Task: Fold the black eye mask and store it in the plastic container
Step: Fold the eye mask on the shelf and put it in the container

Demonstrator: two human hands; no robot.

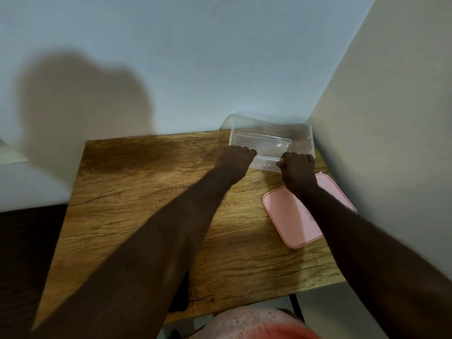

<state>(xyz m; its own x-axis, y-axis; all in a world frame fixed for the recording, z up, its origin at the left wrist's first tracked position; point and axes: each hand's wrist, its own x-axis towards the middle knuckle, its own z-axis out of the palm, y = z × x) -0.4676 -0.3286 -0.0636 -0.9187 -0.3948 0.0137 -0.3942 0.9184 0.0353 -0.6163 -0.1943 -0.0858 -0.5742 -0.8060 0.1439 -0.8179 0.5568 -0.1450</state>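
Where the wooden table (pixel 137 192) meets the far right wall corner, a clear plastic container (pixel 269 143) stands uncovered. Pink lid (pixel 291 221) lies flat just beside it. Left hand (pixel 236 162) and right hand (pixel 297 172) both grip the container's near rim. Black item (pixel 179 294), mostly hidden under the left forearm, is at the near edge.

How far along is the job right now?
Done: the pink lid is off, lying on the table. In hand: left hand and right hand both grip the near rim of the clear container, which looks empty. Left: folding and storing the mask, which I can't clearly see.
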